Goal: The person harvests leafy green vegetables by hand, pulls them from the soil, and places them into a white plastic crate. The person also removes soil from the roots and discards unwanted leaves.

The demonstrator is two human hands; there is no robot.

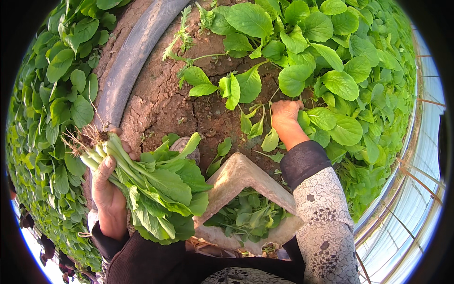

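In my left hand is a bunch of leafy green plants, held by the pale stems, with soil-covered roots pointing up and to the left. My right hand reaches down among the stems at the edge of a dense patch of leafy greens; its fingers are hidden by the hand and the leaves, so I cannot tell what they grip. Small plants with slender stems lie or lean just left of that hand. Between my arms, close to my body, stands an off-white foam box holding cut or pulled greens.
A thick grey hose runs over cracked brown soil on the left. Beyond it grows another leafy bed. The toe of a shoe shows beside the box. Clear sheeting on a frame stands at the right.
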